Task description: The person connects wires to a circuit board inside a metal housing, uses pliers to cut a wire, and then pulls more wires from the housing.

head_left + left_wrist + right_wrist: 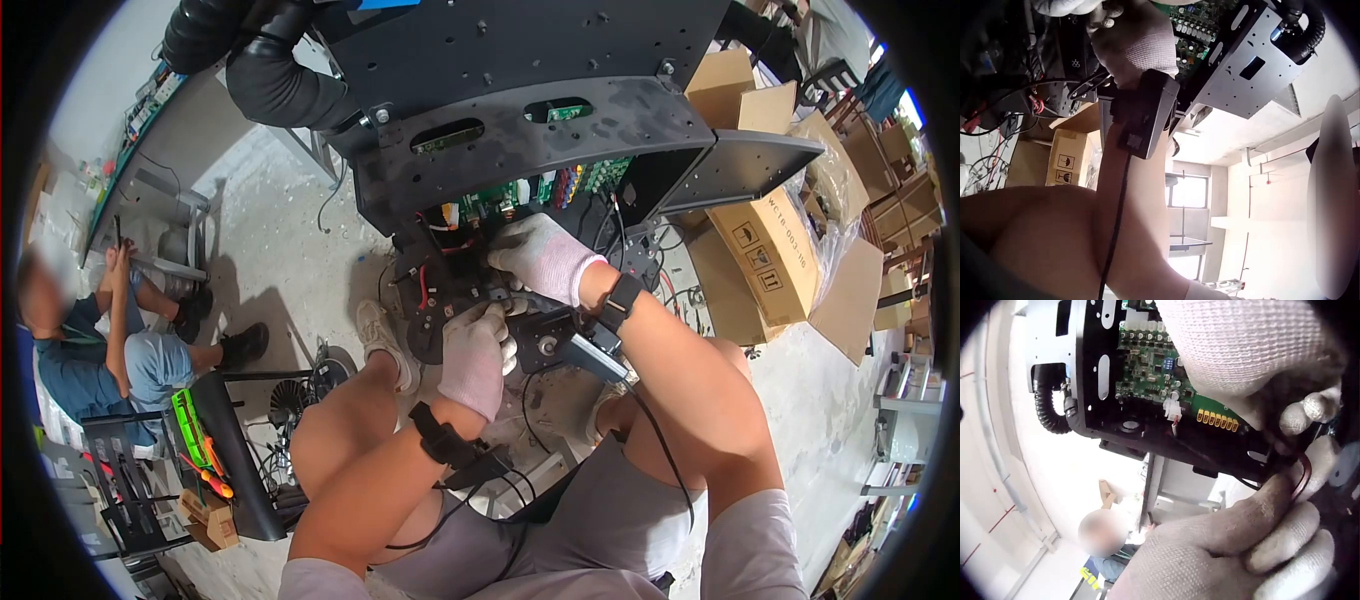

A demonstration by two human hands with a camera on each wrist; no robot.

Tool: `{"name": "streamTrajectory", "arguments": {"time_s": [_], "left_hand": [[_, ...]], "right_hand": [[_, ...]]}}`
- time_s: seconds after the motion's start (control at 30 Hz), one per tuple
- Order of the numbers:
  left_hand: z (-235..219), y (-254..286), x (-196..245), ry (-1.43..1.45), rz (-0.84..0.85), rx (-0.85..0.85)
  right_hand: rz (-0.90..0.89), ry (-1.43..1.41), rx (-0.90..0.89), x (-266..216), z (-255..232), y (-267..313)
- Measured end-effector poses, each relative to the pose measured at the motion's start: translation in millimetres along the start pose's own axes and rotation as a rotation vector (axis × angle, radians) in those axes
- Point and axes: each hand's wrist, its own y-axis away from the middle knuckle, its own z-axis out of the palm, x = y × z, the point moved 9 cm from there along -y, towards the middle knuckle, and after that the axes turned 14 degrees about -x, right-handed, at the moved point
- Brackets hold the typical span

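Both hands wear whitish knit gloves and work close together at the front of a black metal housing [530, 150]. A dark reddish cable [1305, 475] bends between them in the right wrist view. My left hand [475, 362] [1229, 544] grips it, thumb and fingers curled round it. Above, my right hand [548, 262] [1241, 350] [1135, 44] has its fingers curled at the cable's upper end; the exact contact is partly hidden. Behind the hands, a green circuit board [1147, 369] carries a white connector [1172, 409] and a row of yellow terminals [1217, 420].
Open cardboard boxes [765, 255] stand at the right. A seated person [90, 340] is at the far left, near a black chair holding a green tool case [187, 425]. Thick black corrugated hose [285, 90] joins the housing at upper left. Loose cables hang around the hands.
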Motion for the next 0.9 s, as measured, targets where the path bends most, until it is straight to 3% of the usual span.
{"name": "streamTrajectory", "arguments": {"time_s": [0.07, 0.13, 0.17, 0.2, 0.23, 0.27, 0.3, 0.33, 0.43, 0.53, 0.6, 0.8, 0.9], "left_hand": [[-2.0, -0.1, 0.8, -0.022, 0.008, 0.040], [-7.1, -1.1, 0.5, -0.043, 0.018, 0.081], [-14.4, -3.4, 9.8, -0.193, 0.128, 0.128], [-20.4, -5.3, 18.1, -0.344, 0.239, 0.175], [-32.7, -14.4, 10.8, -0.345, 0.239, 0.176], [-38.6, -20.4, 20.8, -0.679, 0.377, 0.183], [-26.5, -16.0, 34.6, -1.015, 0.512, 0.186], [-29.2, -17.4, 34.2, -1.016, 0.512, 0.186], [-18.6, -15.9, 50.1, -1.090, 0.562, 0.194], [-2.0, -12.7, 68.4, -1.115, 0.487, 0.134], [12.9, -11.5, 74.3, -1.392, 0.524, 0.048], [19.8, -8.0, 84.9, -1.608, 0.634, 0.089], [22.8, -9.5, 87.2, -1.599, 0.516, 0.069]], "right_hand": [[0.021, -0.068, 0.007, 5.7, 3.5, -0.6], [-0.118, 0.136, 0.083, -12.2, -3.1, 0.2], [-0.119, 0.135, 0.083, -14.2, -2.1, 0.3], [0.056, -0.156, 0.052, -1.1, -2.9, -1.3], [0.232, -0.447, 0.019, 11.6, 3.1, 0.5], [0.231, -0.447, 0.020, 6.2, 1.0, -0.9], [0.343, -0.587, 0.040, 12.9, 3.2, 1.9], [0.455, -0.726, 0.061, 20.8, 8.0, 6.4], [0.411, -0.630, 0.076, 22.8, 9.0, 2.3], [0.446, -0.647, 0.074, 23.3, 8.1, 3.6], [0.481, -0.670, 0.046, 22.1, 4.6, 5.1], [0.523, -0.695, 0.099, 24.5, 1.7, 9.8], [0.548, -0.644, 0.105, 23.2, 3.9, 11.5]]}}
